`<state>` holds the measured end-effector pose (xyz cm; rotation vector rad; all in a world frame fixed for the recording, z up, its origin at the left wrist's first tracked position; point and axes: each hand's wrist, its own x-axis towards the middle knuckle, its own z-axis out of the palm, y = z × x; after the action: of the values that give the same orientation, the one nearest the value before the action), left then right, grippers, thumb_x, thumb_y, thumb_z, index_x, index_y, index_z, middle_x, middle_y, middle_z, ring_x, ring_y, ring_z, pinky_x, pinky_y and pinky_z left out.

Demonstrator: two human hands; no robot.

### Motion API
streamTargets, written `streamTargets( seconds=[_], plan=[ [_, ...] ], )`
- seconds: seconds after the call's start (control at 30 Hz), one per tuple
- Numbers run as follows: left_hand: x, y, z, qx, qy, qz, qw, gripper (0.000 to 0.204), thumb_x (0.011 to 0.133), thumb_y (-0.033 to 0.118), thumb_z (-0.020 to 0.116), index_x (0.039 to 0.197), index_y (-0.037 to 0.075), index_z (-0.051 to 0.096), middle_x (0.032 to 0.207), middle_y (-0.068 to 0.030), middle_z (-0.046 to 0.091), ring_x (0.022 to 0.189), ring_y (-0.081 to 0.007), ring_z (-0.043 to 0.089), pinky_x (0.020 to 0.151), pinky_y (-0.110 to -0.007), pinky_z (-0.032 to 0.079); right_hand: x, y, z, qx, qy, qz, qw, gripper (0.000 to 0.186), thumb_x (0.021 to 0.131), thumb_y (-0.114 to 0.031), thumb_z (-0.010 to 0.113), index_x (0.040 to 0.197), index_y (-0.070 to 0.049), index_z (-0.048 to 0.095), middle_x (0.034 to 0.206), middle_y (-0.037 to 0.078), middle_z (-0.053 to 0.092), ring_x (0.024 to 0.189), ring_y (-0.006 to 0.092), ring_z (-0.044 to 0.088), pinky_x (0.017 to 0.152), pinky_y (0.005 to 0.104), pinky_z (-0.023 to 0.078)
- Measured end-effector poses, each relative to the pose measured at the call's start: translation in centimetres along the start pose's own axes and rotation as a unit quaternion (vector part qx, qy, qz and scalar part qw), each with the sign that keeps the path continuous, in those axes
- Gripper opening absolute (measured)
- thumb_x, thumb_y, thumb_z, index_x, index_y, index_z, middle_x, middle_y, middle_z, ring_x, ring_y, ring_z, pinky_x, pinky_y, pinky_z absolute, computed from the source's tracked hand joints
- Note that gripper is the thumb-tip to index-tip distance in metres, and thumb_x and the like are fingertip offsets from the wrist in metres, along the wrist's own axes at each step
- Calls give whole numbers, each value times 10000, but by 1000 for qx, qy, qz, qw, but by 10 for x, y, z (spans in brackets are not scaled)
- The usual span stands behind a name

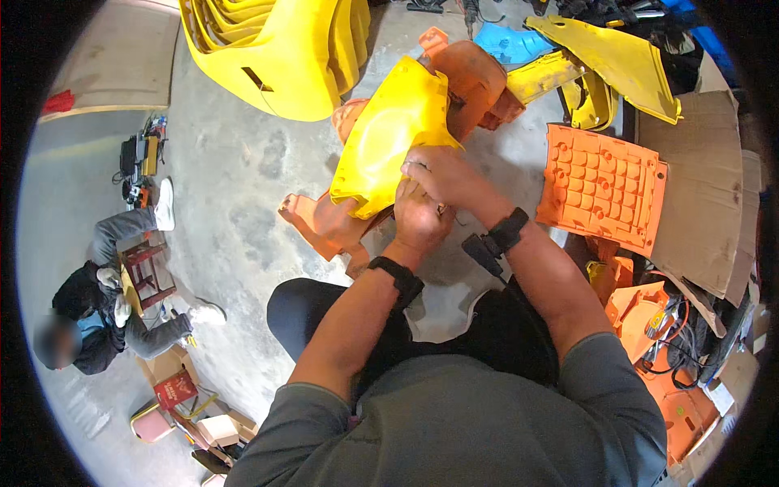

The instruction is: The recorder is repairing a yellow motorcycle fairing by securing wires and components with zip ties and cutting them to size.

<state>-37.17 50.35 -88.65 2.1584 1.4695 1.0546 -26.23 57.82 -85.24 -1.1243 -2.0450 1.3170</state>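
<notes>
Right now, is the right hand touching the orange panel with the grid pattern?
Apart: in the head view, grey floor shows between the right hand and the orange panel.

A smooth grey concrete floor (243, 178), blotched with darker stains, carries everything. At its far side stands a nested stack of glossy yellow plastic shells (300, 53). Near the middle, curved orange plastic pieces (323, 226) lie loosely overlapped, with a flat, bright-blue plastic piece (513, 44) just beyond them to the right. Beside that, long yellow plastic panels (614, 58) lie crosswise in a heap. Over to the left are a small row of black and yellow tools (147, 156), a dark red wooden stool (144, 272) standing upright, and, nearer, an open brown cardboard box (159, 365).
</notes>
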Motion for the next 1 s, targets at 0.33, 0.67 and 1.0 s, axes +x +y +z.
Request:
streamTargets(
  seconds=[0.33, 0.67, 1.0],
  plan=[
    [7, 15, -10, 26, -29, -31, 999, 299, 641, 219, 751, 890, 70, 681, 873, -148, 654, 907, -361, 596, 803, -484, 440, 1, 16, 8, -125, 8, 51, 991, 229, 891, -230, 571, 879, -8, 625, 843, 218, 638, 801, 401, 616, 716, 460, 479],
    [64, -78, -88, 56, 246, -333, 909, 336, 798, 130, 715, 1076, -21, 601, 1083, -106, 623, 991, -205, 589, 860, -318, 468, 6, 2, 3, -131, -17, 3, 991, 217, 924, -231, 532, 910, -28, 609, 838, 211, 619, 822, 398, 612, 731, 460, 476],
    [81, -112, -81, -266, -82, -423, 862, 328, 872, 33, 591, 1198, 9, 609, 1149, -46, 646, 1018, -148, 604, 892, -285, 470, -11, 21, 21, -115, 30, 58, 991, 206, 919, -201, 545, 954, -12, 620, 934, 202, 633, 896, 388, 611, 782, 444, 479]
  ],
)
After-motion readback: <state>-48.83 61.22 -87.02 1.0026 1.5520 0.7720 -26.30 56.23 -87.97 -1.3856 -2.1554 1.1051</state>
